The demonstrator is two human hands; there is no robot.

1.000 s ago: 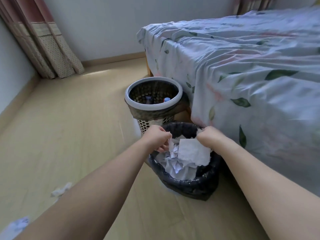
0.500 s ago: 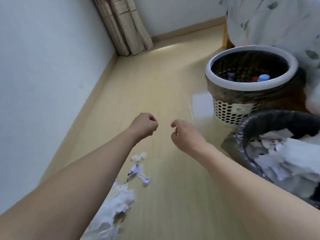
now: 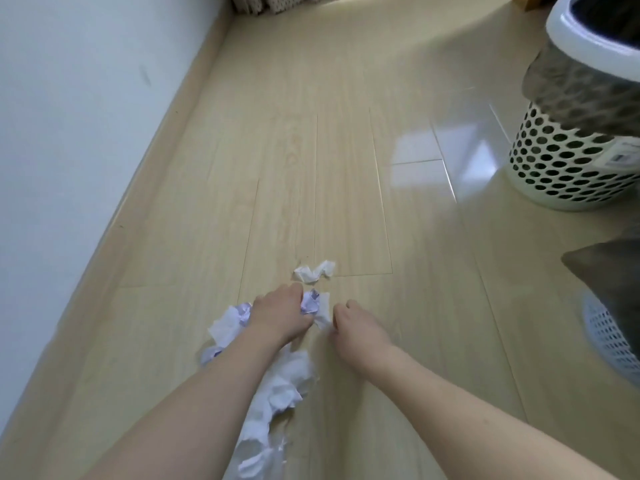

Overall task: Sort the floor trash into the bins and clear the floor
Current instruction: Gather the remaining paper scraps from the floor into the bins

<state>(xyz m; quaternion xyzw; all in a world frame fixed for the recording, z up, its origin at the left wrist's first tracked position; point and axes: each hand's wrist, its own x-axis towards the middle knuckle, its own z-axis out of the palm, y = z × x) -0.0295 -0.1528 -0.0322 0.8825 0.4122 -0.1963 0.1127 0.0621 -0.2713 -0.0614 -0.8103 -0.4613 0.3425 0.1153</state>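
Label (image 3: pixel 621 154) on perforated bin (image 3: pixel 568 161) (unreadable) — left hand (image 3: pixel 277 315) grip pinches crumpled paper (image 3: pixel 311 304), right hand (image 3: pixel 356 327) curled, empty.

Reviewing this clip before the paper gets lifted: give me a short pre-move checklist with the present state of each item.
1. Left hand on the crumpled paper: ok, fingers curl at it.
2. Right hand gripping paper: cannot tell, fingers hidden.
3. Floor cleared: not ok; a loose scrap lies ahead and a paper pile under the left forearm.
4. White perforated bin upright: ok.
5. Black-lined bin has room: cannot tell, only its edge shows.
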